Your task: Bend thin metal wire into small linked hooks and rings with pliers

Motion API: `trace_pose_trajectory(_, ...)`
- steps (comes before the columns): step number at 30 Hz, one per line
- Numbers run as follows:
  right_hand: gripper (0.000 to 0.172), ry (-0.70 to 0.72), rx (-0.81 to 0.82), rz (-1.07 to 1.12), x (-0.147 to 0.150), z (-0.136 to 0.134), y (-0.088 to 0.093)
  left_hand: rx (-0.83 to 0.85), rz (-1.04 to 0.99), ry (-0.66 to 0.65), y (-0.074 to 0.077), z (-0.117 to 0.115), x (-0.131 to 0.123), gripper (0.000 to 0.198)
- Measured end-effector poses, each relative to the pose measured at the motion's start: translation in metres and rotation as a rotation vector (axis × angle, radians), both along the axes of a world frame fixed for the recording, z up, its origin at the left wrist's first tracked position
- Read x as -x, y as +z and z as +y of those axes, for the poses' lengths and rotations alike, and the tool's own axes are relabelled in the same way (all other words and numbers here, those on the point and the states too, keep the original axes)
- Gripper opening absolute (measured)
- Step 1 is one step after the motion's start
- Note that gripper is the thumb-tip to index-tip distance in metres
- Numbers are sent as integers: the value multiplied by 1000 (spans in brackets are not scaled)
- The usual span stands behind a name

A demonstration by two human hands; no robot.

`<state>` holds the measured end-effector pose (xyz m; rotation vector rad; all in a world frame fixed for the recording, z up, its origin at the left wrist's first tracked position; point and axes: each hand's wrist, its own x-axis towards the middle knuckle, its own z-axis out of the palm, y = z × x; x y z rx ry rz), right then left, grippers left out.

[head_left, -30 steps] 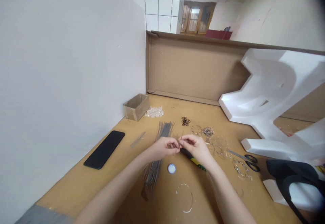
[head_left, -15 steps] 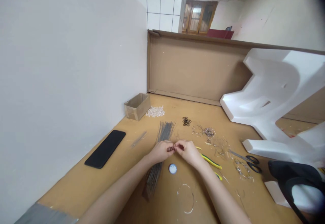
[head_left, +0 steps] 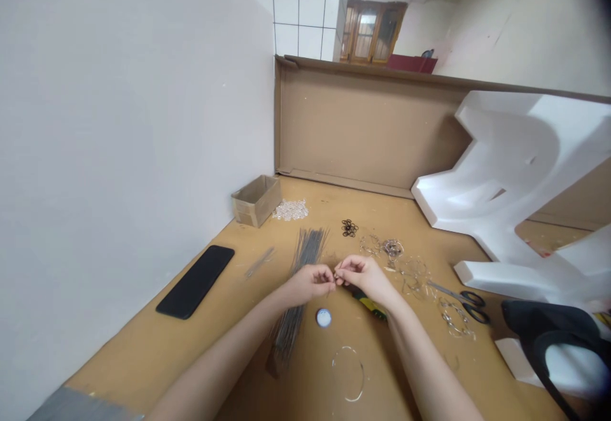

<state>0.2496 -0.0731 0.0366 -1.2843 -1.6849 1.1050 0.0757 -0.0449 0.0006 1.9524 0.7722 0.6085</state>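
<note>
Both hands meet over the middle of the table, fingertips nearly touching. The fingers of my left hand [head_left: 311,283] are curled closed beside the bundle of thin grey wires [head_left: 308,249], which runs beneath that wrist. My right hand [head_left: 360,274] pinches with thumb and forefinger; whatever lies between the fingertips is too small and blurred to name. Partly covered by my right forearm are pliers with yellow and green handles [head_left: 371,306]. A small round white-and-blue lid [head_left: 323,318] lies just below the hands, and a bent wire ring [head_left: 361,379] nearer to me.
A black phone [head_left: 195,282], a cardboard box [head_left: 256,203] and a pile of clear bits [head_left: 290,209] are at left. Black rings [head_left: 349,228], wire coils [head_left: 393,249] and scissors [head_left: 470,306] lie beyond and right. White foam packing [head_left: 506,153] stands at the right.
My right hand has shifted slightly right and up, its forearm now covering more of the pliers' handles. My left hand has moved a little right, its fingers looking more curled.
</note>
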Motion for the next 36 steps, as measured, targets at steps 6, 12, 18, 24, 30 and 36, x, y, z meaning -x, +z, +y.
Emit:
trace_pose_trajectory(6, 15, 9, 23, 89, -4, -12, 22, 400, -241, -30, 42, -11, 0, 24)
trace_pose_trajectory(12, 9, 52, 24, 111, -8, -16, 29, 465, -203, -161, 59, -9, 2, 27)
trace_pose_trajectory(18, 10, 103, 55, 168, -9, -21, 39, 465, -171, -203, 61, -7, 1, 25)
trace_pose_trajectory(24, 15, 52, 109, 263, -8, -22, 40, 479, -248, -166, 60, -7, 0, 26)
trace_pose_trajectory(30, 15, -4, 54, 259, -6, -25, 44, 457, -284, -138, 58, -7, -2, 22)
trace_pose_trajectory(36, 9, -84, -174, 174, -4, -26, 50, 458, -396, -64, 65, -10, -13, 26)
